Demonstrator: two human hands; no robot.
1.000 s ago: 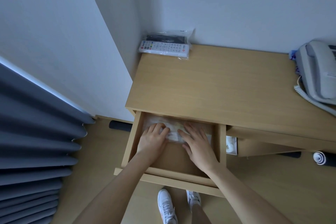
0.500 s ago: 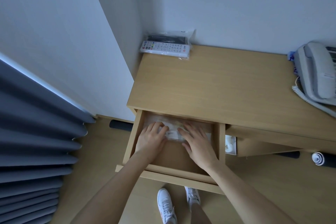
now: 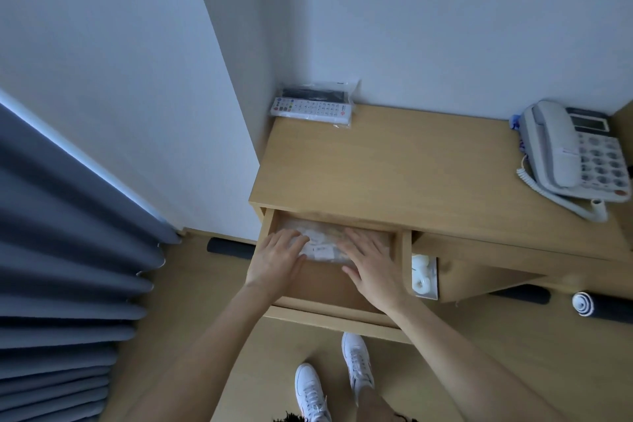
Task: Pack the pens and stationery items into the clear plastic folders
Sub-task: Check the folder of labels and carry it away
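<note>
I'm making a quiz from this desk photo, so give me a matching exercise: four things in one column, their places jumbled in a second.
Things:
1. telephone
2. remote control
3. clear plastic folder
4. curtain

Places:
A. back left corner of the desk
B. inside the open drawer, under both hands
C. right end of the desk
D. far left, beside the wall

Pairs: 1-C, 2-A, 3-B, 4-D

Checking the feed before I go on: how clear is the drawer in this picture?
Head view: dim, bluish light; the drawer interior is shaded, the clear plastic folder reads hazy under the left hand and right hand; wide-angle bending at edges.
</note>
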